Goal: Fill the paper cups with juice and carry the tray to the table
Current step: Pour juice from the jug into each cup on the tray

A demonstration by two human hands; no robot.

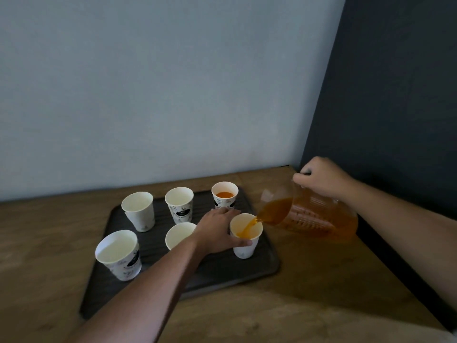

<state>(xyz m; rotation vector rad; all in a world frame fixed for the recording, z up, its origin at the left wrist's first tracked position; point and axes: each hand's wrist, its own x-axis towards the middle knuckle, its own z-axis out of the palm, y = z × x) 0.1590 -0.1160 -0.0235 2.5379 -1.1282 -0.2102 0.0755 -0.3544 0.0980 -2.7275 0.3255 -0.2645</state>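
- A dark rectangular tray with a ribbed surface and rounded corners lies on the wood-grain tabletop, carrying six tapered white paper cups in two rows.
- The right hand has its grip closed around the top of a clear plastic pitcher, tilted with its spout toward 9 o'clock; its ridged wall shows amber juice inside.
- A thin orange stream falls from the spout into the near cup at the tray's 3 o'clock edge.
- The left hand wraps that cup, grip closed on its wall, thumb across the front.
- The far cup at 1 o'clock holds orange juice well below its rim.
- The other four cups, at 12, 11, 8 and the centre, show pale insides; some bear dark printed motifs.
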